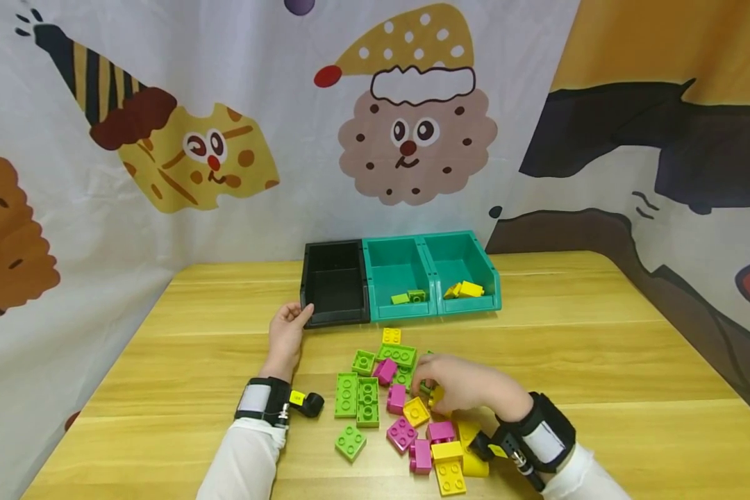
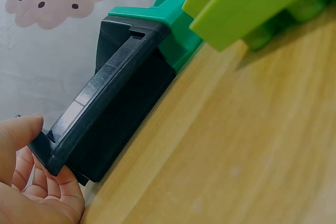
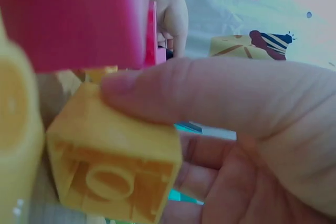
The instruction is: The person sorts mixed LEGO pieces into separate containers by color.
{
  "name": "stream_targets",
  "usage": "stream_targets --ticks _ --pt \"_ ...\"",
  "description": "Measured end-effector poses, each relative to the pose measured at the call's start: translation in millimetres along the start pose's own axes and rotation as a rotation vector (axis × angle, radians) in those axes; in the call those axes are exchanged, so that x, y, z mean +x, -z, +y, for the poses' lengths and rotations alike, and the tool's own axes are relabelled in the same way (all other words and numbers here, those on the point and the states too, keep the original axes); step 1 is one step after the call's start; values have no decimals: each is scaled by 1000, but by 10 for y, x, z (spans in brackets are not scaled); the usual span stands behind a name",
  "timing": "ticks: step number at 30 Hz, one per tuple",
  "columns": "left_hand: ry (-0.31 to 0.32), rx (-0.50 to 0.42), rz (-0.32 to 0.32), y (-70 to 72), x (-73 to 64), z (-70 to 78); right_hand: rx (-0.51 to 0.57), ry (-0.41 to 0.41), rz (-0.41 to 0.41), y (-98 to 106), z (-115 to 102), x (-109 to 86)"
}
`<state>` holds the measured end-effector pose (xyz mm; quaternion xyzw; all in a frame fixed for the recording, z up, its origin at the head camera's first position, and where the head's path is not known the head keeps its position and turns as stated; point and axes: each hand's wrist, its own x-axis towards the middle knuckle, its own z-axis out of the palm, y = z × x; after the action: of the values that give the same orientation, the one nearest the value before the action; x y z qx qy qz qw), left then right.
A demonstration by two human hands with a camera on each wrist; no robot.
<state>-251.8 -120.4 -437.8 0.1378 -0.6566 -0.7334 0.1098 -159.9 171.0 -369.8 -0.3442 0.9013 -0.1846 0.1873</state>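
My left hand [image 1: 285, 333] grips the near left corner of a black bin [image 1: 336, 321], its thumb over the rim and its fingers beneath, as the left wrist view shows. Among the loose bricks, my right hand [image 1: 469, 382] pinches a yellow building block [image 3: 115, 145]; the thumb lies on its side and its hollow underside faces the camera. Close by are a pink block [image 1: 440, 432], another yellow block [image 1: 416, 412] and a green block [image 1: 398, 355]. In the head view the right hand mostly covers its block.
Two teal bins adjoin the black one: the middle bin [image 1: 402, 314] holds green blocks [image 1: 416, 296], the right bin [image 1: 469, 305] yellow blocks [image 1: 471, 289]. More green blocks [image 1: 346, 394] lie left of the pile on the wooden table [image 1: 600, 347]. A printed curtain [image 1: 275, 229] hangs behind.
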Motion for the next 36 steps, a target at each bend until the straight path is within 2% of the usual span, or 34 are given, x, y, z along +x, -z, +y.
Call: stream_targets --ticks 8,14,28,32,36 --pt "7 -7 -13 5 2 11 -16 99 64 22 50 13" --pt "-12 5 -1 -1 -7 -6 -23 174 132 65 69 -19" --pt "-26 -2 -5 0 2 -12 25 194 310 186 153 -35" --pt "-24 -4 -4 -6 7 -23 13 191 354 249 227 -50" --pt "-23 -10 -1 0 9 -35 0 184 433 339 338 -62"
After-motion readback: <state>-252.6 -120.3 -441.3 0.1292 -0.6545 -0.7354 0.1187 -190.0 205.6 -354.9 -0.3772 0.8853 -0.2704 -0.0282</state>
